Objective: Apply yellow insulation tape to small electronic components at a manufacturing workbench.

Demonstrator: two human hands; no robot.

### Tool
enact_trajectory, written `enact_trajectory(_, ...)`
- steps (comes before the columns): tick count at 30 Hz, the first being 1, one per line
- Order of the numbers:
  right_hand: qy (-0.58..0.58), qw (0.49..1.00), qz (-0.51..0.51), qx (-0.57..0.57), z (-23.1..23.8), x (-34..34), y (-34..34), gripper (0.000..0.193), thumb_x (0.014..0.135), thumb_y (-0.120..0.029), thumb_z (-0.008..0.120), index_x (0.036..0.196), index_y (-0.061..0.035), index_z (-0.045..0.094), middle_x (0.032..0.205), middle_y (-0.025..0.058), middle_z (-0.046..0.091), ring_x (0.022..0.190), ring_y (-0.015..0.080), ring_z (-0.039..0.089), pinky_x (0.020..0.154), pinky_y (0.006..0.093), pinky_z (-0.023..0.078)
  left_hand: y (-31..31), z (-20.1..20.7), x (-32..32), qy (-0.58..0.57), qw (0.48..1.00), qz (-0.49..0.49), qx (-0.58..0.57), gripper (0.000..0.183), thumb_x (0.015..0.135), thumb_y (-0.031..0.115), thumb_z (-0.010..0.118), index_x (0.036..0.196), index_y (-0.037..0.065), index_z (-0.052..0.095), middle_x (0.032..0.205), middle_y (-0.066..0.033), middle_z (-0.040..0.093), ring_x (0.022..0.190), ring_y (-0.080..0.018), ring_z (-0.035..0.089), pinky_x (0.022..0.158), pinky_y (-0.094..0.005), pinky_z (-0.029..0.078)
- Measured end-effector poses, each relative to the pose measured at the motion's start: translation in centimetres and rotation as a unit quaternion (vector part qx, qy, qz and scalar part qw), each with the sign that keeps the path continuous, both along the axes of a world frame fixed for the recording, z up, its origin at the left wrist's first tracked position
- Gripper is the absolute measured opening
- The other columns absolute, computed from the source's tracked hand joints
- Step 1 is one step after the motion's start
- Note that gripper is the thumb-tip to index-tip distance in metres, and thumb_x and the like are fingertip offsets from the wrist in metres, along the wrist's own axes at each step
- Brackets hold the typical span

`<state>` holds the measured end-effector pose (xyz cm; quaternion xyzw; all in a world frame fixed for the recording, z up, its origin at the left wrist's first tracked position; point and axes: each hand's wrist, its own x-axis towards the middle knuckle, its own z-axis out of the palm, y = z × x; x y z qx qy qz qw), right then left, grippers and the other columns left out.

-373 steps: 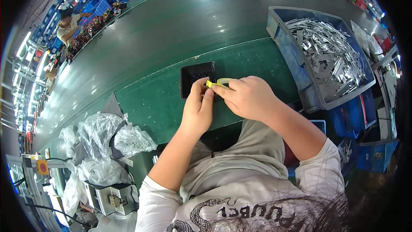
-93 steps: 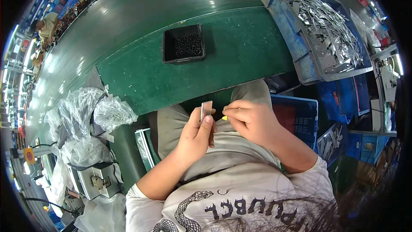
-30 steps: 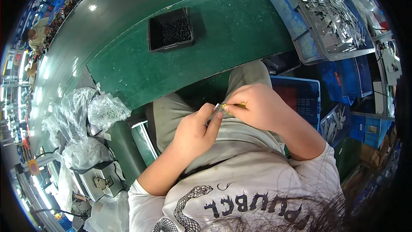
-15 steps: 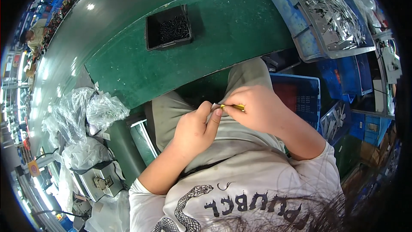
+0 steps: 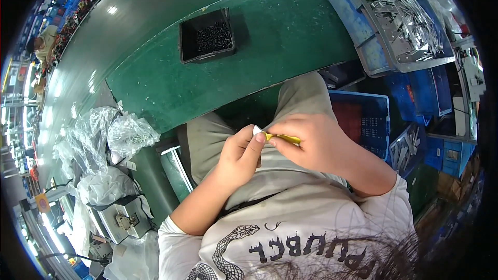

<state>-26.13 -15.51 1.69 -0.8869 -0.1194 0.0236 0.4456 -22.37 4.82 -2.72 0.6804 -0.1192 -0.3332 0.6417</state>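
Observation:
Above my lap, both hands meet at the fingertips. My left hand (image 5: 239, 154) is closed in a pinch around a small white piece (image 5: 257, 130), whose pointed tip shows between thumb and forefinger. My right hand (image 5: 311, 137) grips a slim yellow strip-like thing (image 5: 287, 138), its exact kind unclear. One end of the yellow thing touches or nearly touches my left thumb. Fingers cover most of both things. Beyond the hands, on the green table (image 5: 270, 31), stands a black bin (image 5: 207, 56) of small black parts.
At the far right, a blue crate (image 5: 373, 54) holds many metal strips. Below it sits another blue crate (image 5: 388, 124). Plastic bags (image 5: 129, 135) lie at the left, above a metal device (image 5: 122, 220). A person (image 5: 46, 44) is at the far left.
My hands have turned slightly and sit a little lower. More of the yellow thing and the white tip shows between the fingers. The view has shifted slightly.

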Motion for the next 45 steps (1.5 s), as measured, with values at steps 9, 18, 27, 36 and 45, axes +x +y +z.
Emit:
enact_trajectory(9,-0.015,0.998,-0.025,0.055,0.2,-0.5,0.6,0.017,0.088,-0.01,0.07,0.104,-0.0034,0.07,0.09,0.0141,0.072,0.076,0.0299,0.071,0.063,0.0361,0.054,0.8,-1.5,0.0,0.013,0.993,-0.033,-0.116,0.022,0.103,0.02,0.053,0.088,0.005,0.047,0.072,0.0047,0.041,0.064,-0.005,0.034,0.056,-0.0239,0.03)
enact_trajectory(18,-0.004,0.996,-0.09,-0.018,0.3,-0.5,1.1,0.018,0.086,-0.019,0.073,0.097,-0.0054,0.07,0.077,0.0131,0.069,0.064,0.0314,0.069,0.055,0.0369,0.052,0.1,-3.0,-0.5,-0.13,0.981,0.022,-0.14,0.045,0.089,-0.002,0.068,0.115,0.005,0.033,0.072,0.0015,0.043,0.06,-0.0051,0.035,0.054,-0.0242,0.03)
enact_trajectory(27,-0.043,0.996,-0.059,-0.047,0.3,0.0,0.5,0.023,0.081,-0.022,0.075,0.073,-0.0055,0.062,0.063,0.0104,0.061,0.055,0.0306,0.062,0.052,0.0398,0.042,0.0,-2.3,-0.8,-0.105,0.969,0.024,-0.222,0.036,0.094,-0.009,0.06,0.117,0.004,0.034,0.083,-0.0049,0.058,0.066,-0.006,0.047,0.057,-0.0234,0.035)
enact_trajectory(36,-0.138,0.977,-0.109,-0.124,-0.5,-0.1,1.2,0.024,0.078,-0.025,0.075,0.069,-0.0096,0.059,0.062,0.0039,0.059,0.057,0.0257,0.059,0.06,0.0386,0.04,0.1,-2.3,-1.2,-0.039,0.979,0.051,-0.196,0.029,0.097,-0.002,0.06,0.12,0.003,0.043,0.095,-0.0089,0.067,0.072,-0.0073,0.061,0.057,-0.0205,0.049)
enact_trajectory(45,-0.125,0.975,-0.115,-0.142,-0.8,-0.1,1.3,0.027,0.079,-0.029,0.074,0.069,-0.0094,0.059,0.063,0.0047,0.059,0.058,0.0255,0.06,0.062,0.0388,0.04,0.0,-2.8,-1.4,-0.039,0.978,0.065,-0.192,0.026,0.099,0.002,0.059,0.121,0.002,0.045,0.095,-0.0082,0.067,0.068,-0.0078,0.061,0.055,-0.0212,0.049)
